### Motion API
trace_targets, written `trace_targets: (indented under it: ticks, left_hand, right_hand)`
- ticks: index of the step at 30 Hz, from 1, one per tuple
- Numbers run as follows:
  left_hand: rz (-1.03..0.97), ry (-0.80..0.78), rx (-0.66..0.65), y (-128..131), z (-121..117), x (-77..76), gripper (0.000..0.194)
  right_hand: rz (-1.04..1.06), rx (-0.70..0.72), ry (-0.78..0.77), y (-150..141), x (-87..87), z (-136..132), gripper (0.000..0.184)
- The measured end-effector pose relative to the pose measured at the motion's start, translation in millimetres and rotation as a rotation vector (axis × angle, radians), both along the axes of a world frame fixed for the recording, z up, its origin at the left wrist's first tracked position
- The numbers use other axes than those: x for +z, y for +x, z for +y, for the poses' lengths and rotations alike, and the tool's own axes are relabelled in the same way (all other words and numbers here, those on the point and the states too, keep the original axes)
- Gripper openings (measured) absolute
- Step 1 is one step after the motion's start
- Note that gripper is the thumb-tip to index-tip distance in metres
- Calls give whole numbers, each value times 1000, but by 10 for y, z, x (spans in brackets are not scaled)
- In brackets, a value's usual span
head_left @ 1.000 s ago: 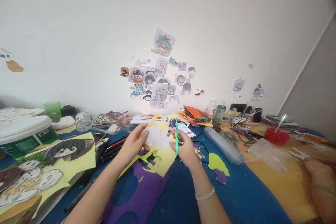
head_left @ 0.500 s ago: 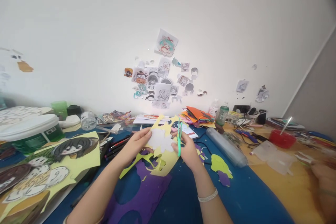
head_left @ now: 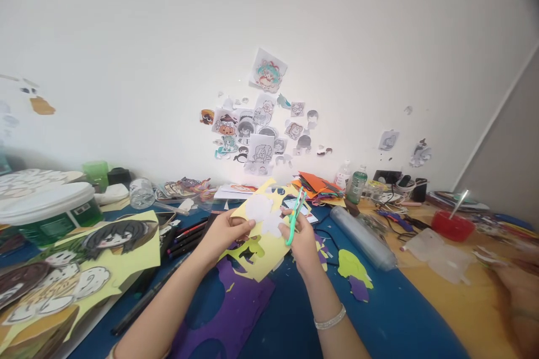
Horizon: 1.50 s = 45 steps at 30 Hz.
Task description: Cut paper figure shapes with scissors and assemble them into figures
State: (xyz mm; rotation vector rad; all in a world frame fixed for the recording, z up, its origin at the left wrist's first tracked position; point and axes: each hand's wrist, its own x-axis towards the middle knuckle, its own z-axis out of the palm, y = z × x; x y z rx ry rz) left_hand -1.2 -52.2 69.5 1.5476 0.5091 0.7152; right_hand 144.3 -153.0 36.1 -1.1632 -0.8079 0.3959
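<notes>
My left hand [head_left: 227, 234] pinches the left side of a yellow paper sheet [head_left: 269, 258], its thumb lying on top. A white paper cutout [head_left: 259, 208] with a wavy outline rests against that sheet. Green-handled scissors [head_left: 292, 221] are in my right hand [head_left: 301, 238], tilted up to the right, and its fingertips also touch the right edge of the paper. Below the hands lie purple paper [head_left: 236, 297] with rounded holes and lime-green paper scraps [head_left: 252, 249].
Black pens [head_left: 185, 241] lie left of my hands, near paper character cutouts [head_left: 113, 235] and a white-lidded tub [head_left: 54, 207]. To the right are a clear plastic roll [head_left: 364, 238], green scraps [head_left: 352, 266], a red bowl [head_left: 452, 226] and another person's hand [head_left: 516, 280].
The yellow sheet and white cutout have turned and tilted between my hands. The scissors have gone from nearly upright to leaning right. The view has shifted slightly left.
</notes>
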Motion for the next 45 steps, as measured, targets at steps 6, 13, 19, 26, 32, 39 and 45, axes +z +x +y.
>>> trace_targets:
  ticks: [6, 13, 19, 26, 32, 39, 45]
  left_hand:
    - [-39, -70, -29, 74, -3, -120, 41]
    - [9, 101, 79, 91, -74, -78, 39]
    - [-2, 152, 88, 98, -120, -27, 40]
    - [23, 208, 163, 64, -114, -8, 36]
    - [29, 137, 95, 11, -47, 11, 33]
    - [60, 332, 144, -148, 12, 137, 31]
    - [255, 677, 180, -191, 31, 145, 27]
  right_hand:
    - [80, -84, 24, -36, -29, 45, 32]
    - [79, -20, 23, -84, -30, 52, 29]
    - [49, -15, 12, -61, -79, 77, 31]
    - [49, 17, 9, -73, -112, 107, 31]
    - [-4, -26, 0, -77, -58, 71, 26]
    - [-623, -220, -94, 3, -28, -31, 25]
    - [-1050, -436, -1, -77, -48, -7, 41]
